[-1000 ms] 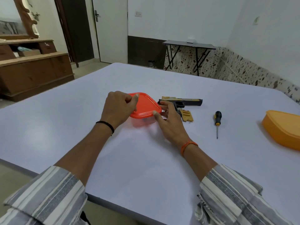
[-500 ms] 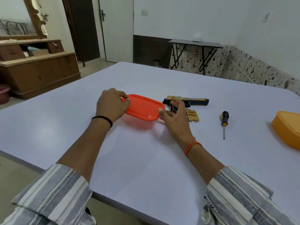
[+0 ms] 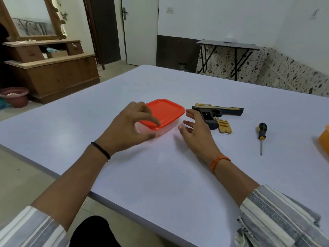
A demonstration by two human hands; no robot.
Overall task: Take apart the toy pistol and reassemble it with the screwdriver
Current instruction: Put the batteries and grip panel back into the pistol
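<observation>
Brown wood fills the far left: a dresser (image 3: pixel 53 72) with a mirror on top, cut off by the frame edge, and a reddish tub (image 3: pixel 15 96) on the floor beside it. The pale lavender table (image 3: pixel 160 175) has loads of bare surface near the front edge and behind the objects.

The left hand (image 3: pixel 128 129) hovers at the near left corner of the box (image 3: pixel 160 118), which has an orange-red lid and a clear base. The fingers are loosely spread and the hand covers that corner, so I can't tell if they actually touch it. What's inside the box is hard to make out.

The right hand (image 3: pixel 197 131) sits just right of the box, fingers apart and relaxed, gripping nothing. It hides the back end of the toy pistol (image 3: pixel 219 112), which lies flat on the table with a tan grip panel (image 3: pixel 224 127) loose beside it. The screwdriver (image 3: pixel 261 134) lies well clear to the right, tip toward the person.

At the right edge, an orange container (image 3: pixel 324 139) is mostly cut off.
</observation>
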